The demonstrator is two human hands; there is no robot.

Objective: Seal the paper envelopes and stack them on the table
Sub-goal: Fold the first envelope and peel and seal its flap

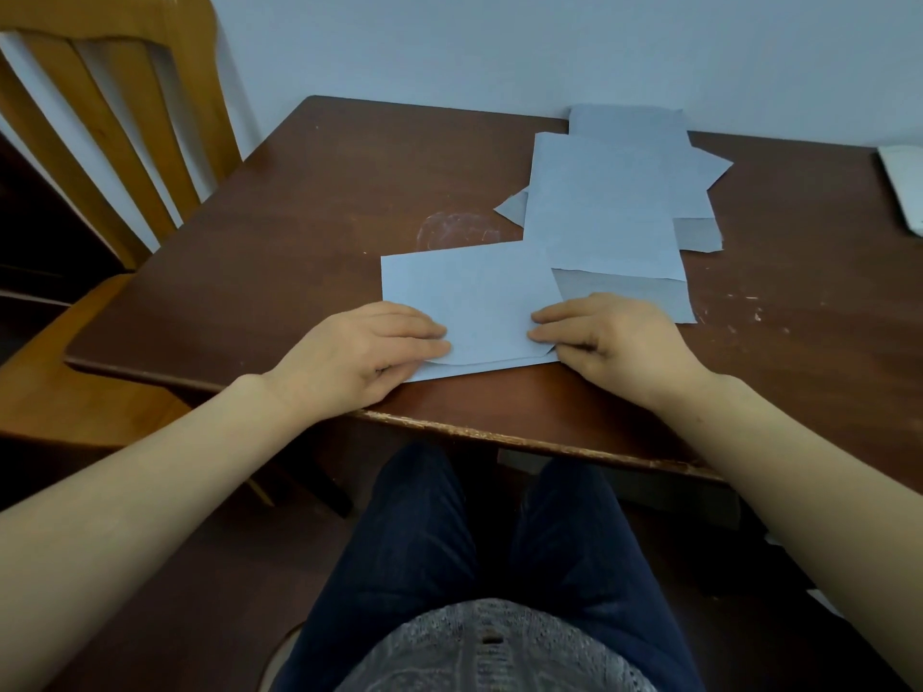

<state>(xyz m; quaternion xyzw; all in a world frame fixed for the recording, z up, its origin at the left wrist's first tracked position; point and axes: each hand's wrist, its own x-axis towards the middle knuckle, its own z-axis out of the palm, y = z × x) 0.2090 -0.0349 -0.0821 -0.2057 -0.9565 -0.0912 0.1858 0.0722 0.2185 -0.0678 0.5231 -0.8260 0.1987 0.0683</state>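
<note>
Left hand (364, 347) at 9 o'clock, right hand (612, 342) at 3, fingers flat on the envelope (469, 292): press its flap (492, 344) down evenly.

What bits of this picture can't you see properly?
All in the head view:
The front envelope: its near corners lie under the left hand and the right hand; whether its flap is stuck down cannot be told.
The pile of envelopes: they overlap, so their number is unclear.
The white thing: cut off by the right edge.
The chair: cut off by the left edge.
</note>
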